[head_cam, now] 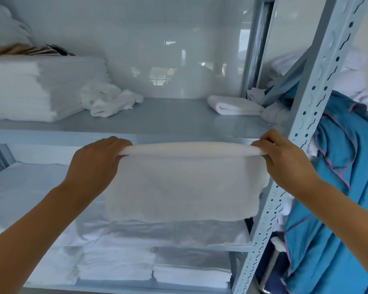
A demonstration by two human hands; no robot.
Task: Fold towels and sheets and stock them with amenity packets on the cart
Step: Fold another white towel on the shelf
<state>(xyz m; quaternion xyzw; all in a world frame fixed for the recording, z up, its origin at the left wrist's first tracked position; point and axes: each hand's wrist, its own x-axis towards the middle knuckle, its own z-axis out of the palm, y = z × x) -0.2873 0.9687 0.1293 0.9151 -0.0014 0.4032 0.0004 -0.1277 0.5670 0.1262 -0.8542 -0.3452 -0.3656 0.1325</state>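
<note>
White terry towel (183,185) | doubled over, hanging | both hands pinch fold

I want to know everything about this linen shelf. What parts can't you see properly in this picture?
Head view, the only one:
- The fingertips of the left hand and right hand are tucked behind the hanging white terry towel.
- The towel covers part of the shelf behind it.
- The tall stack of folded white linen is cut off by the left edge.
- The blue cloth with pink trim runs off the right edge.
- Reflections in the glossy back wall are too blurred to identify.

Towel stack (19,88) left on shelf (157,122); rolled towel (234,106) right.
</note>
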